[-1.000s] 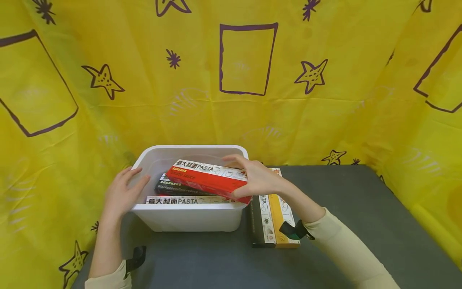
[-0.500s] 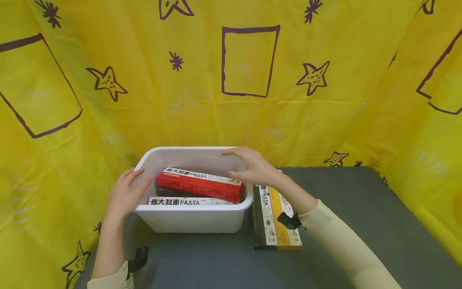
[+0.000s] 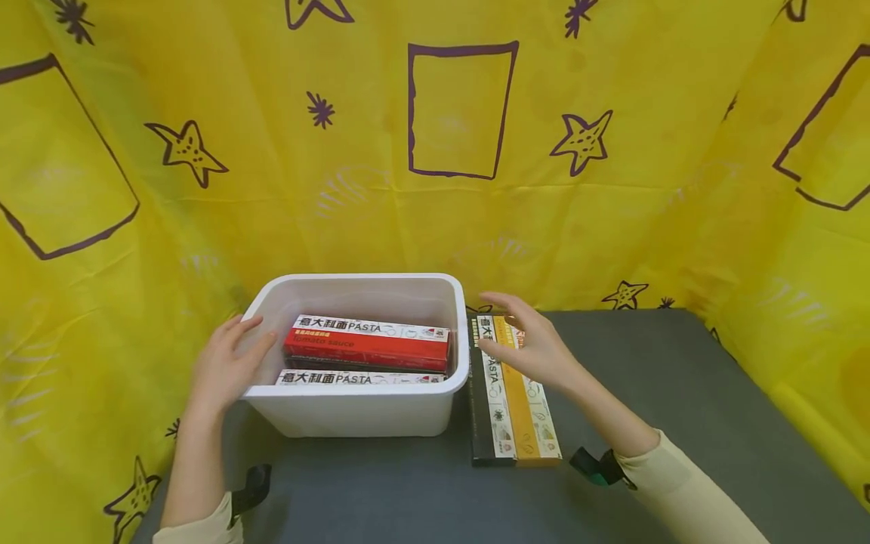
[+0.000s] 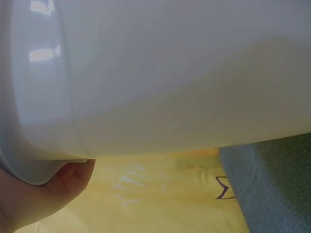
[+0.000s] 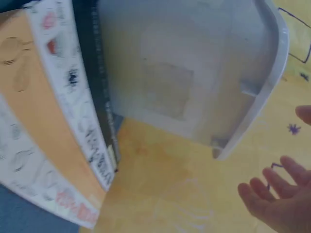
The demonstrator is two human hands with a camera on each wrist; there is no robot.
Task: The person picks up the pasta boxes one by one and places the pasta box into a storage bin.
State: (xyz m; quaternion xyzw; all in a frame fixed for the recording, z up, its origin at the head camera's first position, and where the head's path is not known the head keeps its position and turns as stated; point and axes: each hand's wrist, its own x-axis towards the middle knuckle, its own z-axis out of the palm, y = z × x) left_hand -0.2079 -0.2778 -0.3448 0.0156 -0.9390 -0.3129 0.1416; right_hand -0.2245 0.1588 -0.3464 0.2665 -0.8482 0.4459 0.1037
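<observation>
White tub [image 3: 350, 413], head view: red box [image 3: 367, 347] now let go, seemingly stowed, between left hand [image 3: 227, 366] and loose-fingered right hand [image 3: 533, 347]; black box [image 3: 481, 423], yellow box [image 3: 524, 423] outside, near the latter. Left wrist: left hand grips tub. Right wrist: right hand empty.

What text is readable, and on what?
"意大利面PASTA": red box in white bin
"tomato sauce": red box's side
"意大利面PASTA": front box in white bin
"意大利", "PASTA": black box beside white bin
Too small or blurred: red box's yellow characters, orange box's print.
</observation>
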